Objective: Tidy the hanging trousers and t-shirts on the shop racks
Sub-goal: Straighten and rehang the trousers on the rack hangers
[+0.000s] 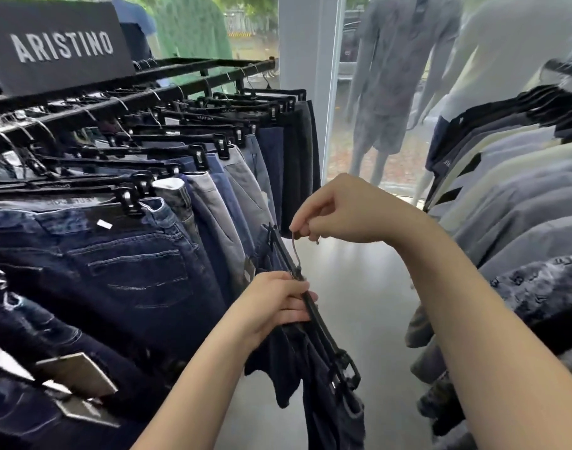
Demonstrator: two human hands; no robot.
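A black clip hanger (323, 326) carrying dark navy trousers (327, 404) is off the rail, held tilted in the aisle. My left hand (275, 303) grips the hanger bar near its middle. My right hand (340, 211) pinches the top of the hanger's metal hook (296, 251) above it. The trousers droop below the bar. On the left, a black rail (122, 102) holds several jeans and trousers (132, 261) on clip hangers.
A dark brand sign (57, 43) stands on top of the left rack. A rack of grey and cream shirts (512, 190) fills the right side. Mannequins (392, 76) stand at the window ahead. A grey floor (359, 287) runs between the racks.
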